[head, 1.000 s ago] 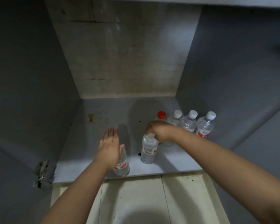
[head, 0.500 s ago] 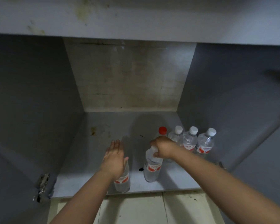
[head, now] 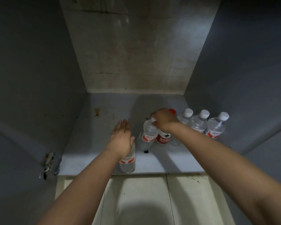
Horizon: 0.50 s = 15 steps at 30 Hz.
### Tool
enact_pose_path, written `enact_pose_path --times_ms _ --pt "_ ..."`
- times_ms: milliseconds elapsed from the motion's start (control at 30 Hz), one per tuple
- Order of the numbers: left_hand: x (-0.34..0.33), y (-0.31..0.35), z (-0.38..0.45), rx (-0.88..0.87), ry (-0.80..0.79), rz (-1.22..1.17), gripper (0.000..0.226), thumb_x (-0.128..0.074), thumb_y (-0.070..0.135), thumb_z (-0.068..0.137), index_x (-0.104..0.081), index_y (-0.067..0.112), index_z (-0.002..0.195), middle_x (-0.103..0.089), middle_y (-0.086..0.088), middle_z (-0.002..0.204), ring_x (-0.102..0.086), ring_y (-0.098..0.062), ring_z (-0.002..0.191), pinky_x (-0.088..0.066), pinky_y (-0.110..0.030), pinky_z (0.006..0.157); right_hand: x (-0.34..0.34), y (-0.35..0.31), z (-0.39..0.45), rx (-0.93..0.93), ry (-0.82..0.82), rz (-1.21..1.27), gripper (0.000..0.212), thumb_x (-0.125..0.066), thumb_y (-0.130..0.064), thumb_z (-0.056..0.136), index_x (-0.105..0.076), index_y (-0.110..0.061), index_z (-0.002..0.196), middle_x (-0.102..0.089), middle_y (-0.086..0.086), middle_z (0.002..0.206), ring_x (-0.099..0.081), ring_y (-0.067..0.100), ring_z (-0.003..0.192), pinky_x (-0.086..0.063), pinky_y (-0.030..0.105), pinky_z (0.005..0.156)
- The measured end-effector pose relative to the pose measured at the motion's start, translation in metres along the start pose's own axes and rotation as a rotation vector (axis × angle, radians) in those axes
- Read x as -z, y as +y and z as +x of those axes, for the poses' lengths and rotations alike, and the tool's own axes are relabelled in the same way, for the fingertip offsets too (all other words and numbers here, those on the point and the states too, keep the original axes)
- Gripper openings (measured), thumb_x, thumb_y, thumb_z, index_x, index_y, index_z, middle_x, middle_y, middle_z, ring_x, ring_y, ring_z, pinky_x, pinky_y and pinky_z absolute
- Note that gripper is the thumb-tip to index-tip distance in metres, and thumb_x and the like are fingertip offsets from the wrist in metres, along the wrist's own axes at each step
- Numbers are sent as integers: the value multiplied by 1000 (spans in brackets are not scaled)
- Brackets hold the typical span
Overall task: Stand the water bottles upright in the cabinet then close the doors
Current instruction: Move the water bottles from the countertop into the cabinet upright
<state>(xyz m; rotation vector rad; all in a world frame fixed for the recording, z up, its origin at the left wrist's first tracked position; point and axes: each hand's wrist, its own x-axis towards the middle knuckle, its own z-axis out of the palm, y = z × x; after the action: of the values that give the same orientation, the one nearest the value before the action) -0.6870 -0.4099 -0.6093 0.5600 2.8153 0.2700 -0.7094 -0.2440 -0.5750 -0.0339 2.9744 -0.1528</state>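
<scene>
Right hand [head: 163, 121] has its fingers curled around the white cap of a clear plastic water bottle with a red-and-white label [head: 147, 135], standing on the grey cabinet floor [head: 94, 127] right against a red-labelled, red-capped bottle [head: 163, 138]. Left hand [head: 122, 140] is flat, fingers straight and together, resting on top of another clear bottle [head: 127, 161] near the front edge. Honestly that one worries me: a nudge could tip it off the lip. Three white-capped bottles [head: 199, 122] stand beside the right wall.
</scene>
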Motion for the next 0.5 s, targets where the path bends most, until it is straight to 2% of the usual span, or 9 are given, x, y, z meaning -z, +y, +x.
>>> enact_pose_path --times_ms 100,267,400,500 --pt "-1 -1 0 -6 3 -12 61 -29 25 101 1 0 148 1 -16 159 2 -27 148 -1 -32 122 -1 0 8 -8 -12 7 25 -53 -11 91 -63 -1 112 -62 18 124 -56 31 117 -46 31 94" --pt "-2 -1 1 -4 15 -28 60 -29 25 101 0 1 148 0 -14 159 2 -26 149 0 -30 122 6 7 14 -46 -17 -16 31 -51 -11 92 -61 -5 121 -58 14 130 -53 28 123 -46 31 94" --pt "-3 3 1 -4 18 -52 59 -29 25 102 0 2 148 0 -13 160 2 -24 149 0 -29 122 4 6 16 -41 -12 -41 27 -50 -10 93 -62 -4 116 -60 15 126 -55 28 120 -47 32 84" --pt "-4 0 0 -3 28 -59 59 -30 25 101 -1 3 149 -2 -12 160 1 -23 149 -1 -29 122 1 7 20 -33 2 -22 26 -50 -8 92 -61 -1 114 -61 18 124 -56 31 118 -47 32 92"
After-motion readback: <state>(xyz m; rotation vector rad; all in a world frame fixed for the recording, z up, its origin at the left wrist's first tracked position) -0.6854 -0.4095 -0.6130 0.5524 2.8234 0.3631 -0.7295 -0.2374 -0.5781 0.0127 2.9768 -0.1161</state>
